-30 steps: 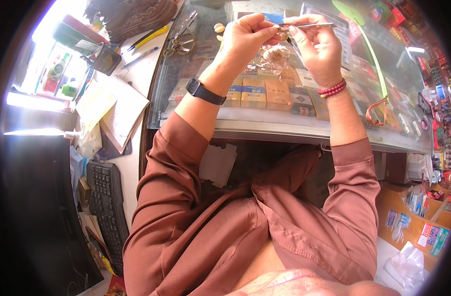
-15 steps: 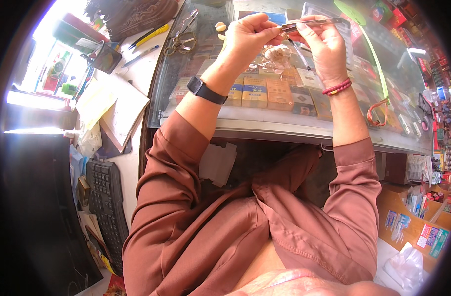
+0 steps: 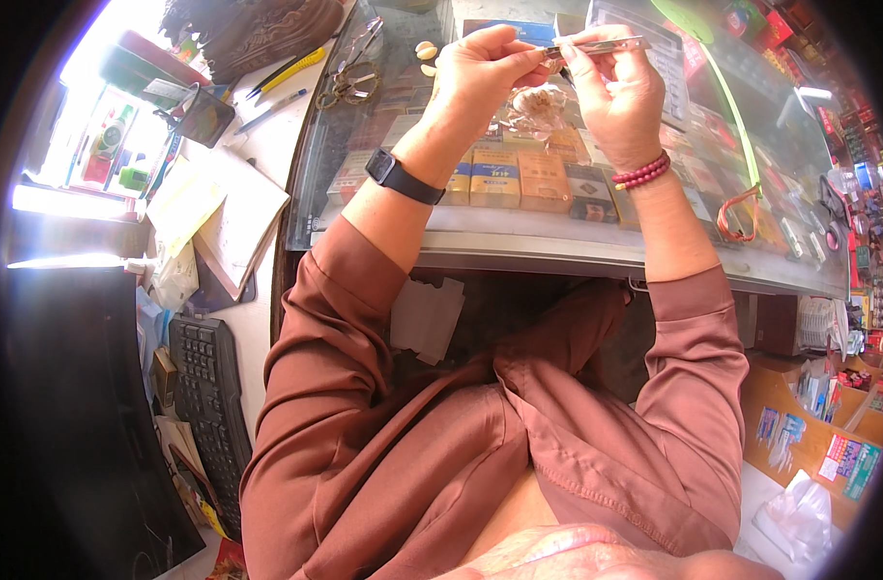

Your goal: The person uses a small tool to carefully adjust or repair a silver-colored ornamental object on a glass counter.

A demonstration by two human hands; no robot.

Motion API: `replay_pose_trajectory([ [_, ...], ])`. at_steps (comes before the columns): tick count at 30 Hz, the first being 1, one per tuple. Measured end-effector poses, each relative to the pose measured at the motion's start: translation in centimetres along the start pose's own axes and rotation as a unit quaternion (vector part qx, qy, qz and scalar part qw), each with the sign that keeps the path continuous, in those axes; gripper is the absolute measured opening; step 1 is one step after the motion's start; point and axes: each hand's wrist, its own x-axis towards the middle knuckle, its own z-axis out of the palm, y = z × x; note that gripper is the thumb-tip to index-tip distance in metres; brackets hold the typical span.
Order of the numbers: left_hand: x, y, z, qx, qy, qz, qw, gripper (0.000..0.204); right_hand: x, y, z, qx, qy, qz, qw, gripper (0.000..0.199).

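Above the glass counter [image 3: 383, 217], my two hands meet at the far side. My right hand [image 3: 620, 101] is closed on a slim silver metal tool [image 3: 610, 44], whose exact kind I cannot make out. Its tip reaches the fingertips of my left hand [image 3: 475, 82]. Those fingers are pinched together on something small that they hide. Just below, a garlic bulb [image 3: 538, 108] with loose papery skins lies on the glass. To the left of my left hand sit several pale peeled cloves [image 3: 426, 50].
Scissors [image 3: 349, 87] lie at the counter's left. A side desk holds a yellow cutter [image 3: 301, 70], a blue pen [image 3: 272, 111], papers [image 3: 238, 217] and a black keyboard [image 3: 207, 387]. Boxes [image 3: 543, 182] show beneath the glass; a green fly swatter [image 3: 726, 87] lies at right.
My right hand has shifted slightly left and down with the tool, now covering most of the pen behind it. My left hand stays pinched at nearly the same spot.
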Motion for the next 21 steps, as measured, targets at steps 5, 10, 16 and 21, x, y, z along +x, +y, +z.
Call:
replay_pose_trajectory([
  [5, -0.1, 0.0, 0.2, -0.037, 0.025, -0.022, 0.999, 0.01, -0.1, -1.7, 0.4, -0.119, -0.001, -0.059, 0.991, 0.012],
  [10, 0.4, -0.8, -1.0, -0.12, 0.01, -0.038, 0.992, 0.006, -0.1, -2.3, 0.5, -0.11, -0.032, -0.049, 0.992, 0.01],
  [16, 0.7, -0.8, -1.3, -0.149, 0.001, -0.052, 0.988, 0.014, 0.2, -0.5, -0.9, 0.045, -0.113, 0.057, 0.991, 0.012],
  [21, 0.7, -0.6, -1.0, -0.142, -0.017, -0.051, 0.988, 0.016, 0.7, -0.1, -1.3, 0.087, -0.09, 0.076, 0.989, 0.014],
])
